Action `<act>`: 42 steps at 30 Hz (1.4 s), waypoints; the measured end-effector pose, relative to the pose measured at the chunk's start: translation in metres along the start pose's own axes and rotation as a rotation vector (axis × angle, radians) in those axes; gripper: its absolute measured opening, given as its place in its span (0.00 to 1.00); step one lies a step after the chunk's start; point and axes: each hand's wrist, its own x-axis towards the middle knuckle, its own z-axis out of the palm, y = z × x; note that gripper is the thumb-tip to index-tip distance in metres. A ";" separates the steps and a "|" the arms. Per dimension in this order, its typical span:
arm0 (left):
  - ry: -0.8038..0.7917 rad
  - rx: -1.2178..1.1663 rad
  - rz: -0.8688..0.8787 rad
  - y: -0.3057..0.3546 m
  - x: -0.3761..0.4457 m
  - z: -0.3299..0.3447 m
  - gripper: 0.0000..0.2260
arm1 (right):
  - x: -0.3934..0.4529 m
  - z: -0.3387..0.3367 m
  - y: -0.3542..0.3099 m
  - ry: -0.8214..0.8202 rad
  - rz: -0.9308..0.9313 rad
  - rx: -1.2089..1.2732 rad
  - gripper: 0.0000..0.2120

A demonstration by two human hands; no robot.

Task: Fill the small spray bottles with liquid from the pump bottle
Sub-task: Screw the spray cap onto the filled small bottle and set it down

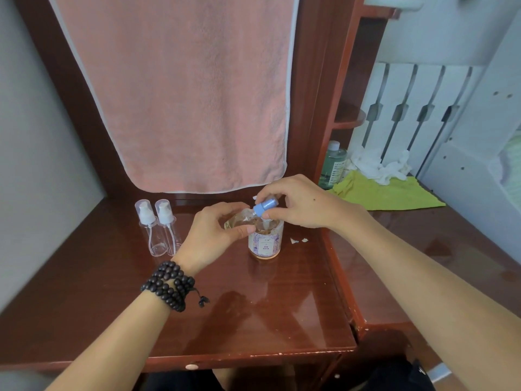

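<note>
A clear pump bottle [265, 244] with a floral label and amber liquid stands on the red-brown desk [253, 320]. My right hand [306, 206] grips its blue pump head [265, 206] from above. My left hand [212, 235] holds a small clear bottle [239, 219], tilted on its side with its mouth at the pump's nozzle; some yellowish liquid shows inside it. Two more small spray bottles [148, 227] [167, 225] with white pump tops under clear caps stand upright side by side to the left, apart from my hands.
A pink towel [180, 94] hangs behind the desk. At the right, on a side surface, are a green bottle [332, 165], a yellow-green cloth [392, 193] and crumpled white tissue [377, 165]. Small white scraps [298, 240] lie right of the pump bottle.
</note>
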 end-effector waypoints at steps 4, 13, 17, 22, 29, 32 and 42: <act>-0.011 -0.004 0.007 0.000 -0.001 0.001 0.16 | 0.001 -0.001 -0.002 -0.032 0.053 0.010 0.09; -0.047 -0.088 -0.051 -0.005 -0.008 0.008 0.16 | 0.004 -0.003 -0.015 -0.204 0.239 -0.010 0.18; -0.048 -0.140 -0.070 -0.006 -0.008 0.007 0.14 | 0.005 -0.003 -0.011 -0.203 0.137 0.023 0.12; -0.051 -0.198 -0.064 -0.003 -0.010 0.008 0.14 | 0.010 -0.003 -0.017 -0.221 0.183 0.103 0.10; -0.077 -0.160 -0.043 -0.005 -0.011 0.005 0.17 | 0.012 -0.003 -0.026 -0.230 0.275 -0.076 0.27; -0.079 -0.181 -0.048 -0.006 -0.012 0.006 0.15 | 0.011 -0.006 -0.021 -0.245 0.249 -0.011 0.16; -0.066 -0.246 -0.070 -0.001 -0.011 0.005 0.14 | 0.009 -0.008 -0.023 -0.270 0.234 0.038 0.16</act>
